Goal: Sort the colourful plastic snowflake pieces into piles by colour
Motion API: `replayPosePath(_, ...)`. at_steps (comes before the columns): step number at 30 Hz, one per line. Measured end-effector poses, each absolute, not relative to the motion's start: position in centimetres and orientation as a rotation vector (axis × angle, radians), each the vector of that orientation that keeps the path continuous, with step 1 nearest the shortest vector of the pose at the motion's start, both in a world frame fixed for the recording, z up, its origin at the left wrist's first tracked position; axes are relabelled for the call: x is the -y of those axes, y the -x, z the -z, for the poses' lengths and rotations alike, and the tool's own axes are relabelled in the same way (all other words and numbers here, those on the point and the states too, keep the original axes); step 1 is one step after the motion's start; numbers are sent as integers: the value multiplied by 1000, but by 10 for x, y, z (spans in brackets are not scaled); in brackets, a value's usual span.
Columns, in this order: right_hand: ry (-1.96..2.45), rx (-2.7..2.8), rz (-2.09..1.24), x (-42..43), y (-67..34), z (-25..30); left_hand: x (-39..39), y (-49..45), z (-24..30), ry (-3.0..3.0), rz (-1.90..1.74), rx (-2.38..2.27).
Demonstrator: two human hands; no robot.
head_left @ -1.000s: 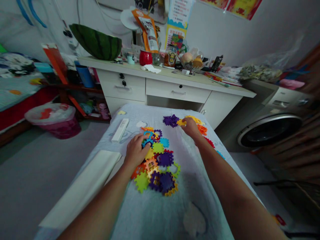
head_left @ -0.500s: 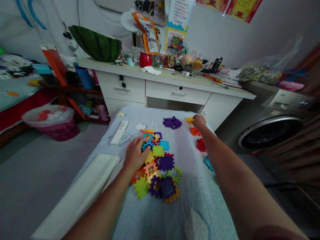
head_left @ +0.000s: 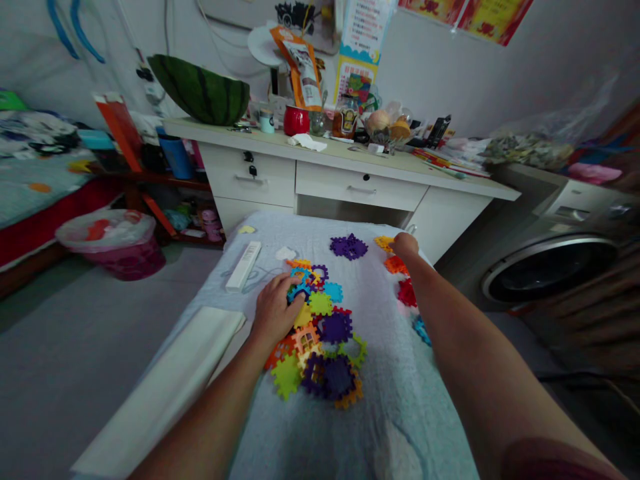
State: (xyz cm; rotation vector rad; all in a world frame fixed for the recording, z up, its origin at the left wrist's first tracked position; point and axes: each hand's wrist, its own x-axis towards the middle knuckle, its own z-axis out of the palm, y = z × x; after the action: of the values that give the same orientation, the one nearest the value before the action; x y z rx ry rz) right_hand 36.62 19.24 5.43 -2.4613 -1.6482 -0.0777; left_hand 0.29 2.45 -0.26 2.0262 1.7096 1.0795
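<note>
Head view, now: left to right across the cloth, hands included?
White oblong box → left hand → separate purple tile pile → yellow tiles → right hand → blue tiles at the right edge

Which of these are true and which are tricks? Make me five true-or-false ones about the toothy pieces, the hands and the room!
1. The left hand touches blue toothed tiles. True.
2. The purple toothed tiles lie on the cloth, to the left of the right hand. True.
3. The right hand is on the purple toothed tiles. False: it is at the yellow toothed tiles.
4. A long white box lies on the cloth. True.
5. The cut watermelon sits on the washing machine. False: the cut watermelon sits on the desk.
</note>
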Motion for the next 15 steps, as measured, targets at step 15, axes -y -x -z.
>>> replayPosePath(15,1795,2049,-106,-123,-282,-72,-25,-2,4,-2050,-1108,-1688)
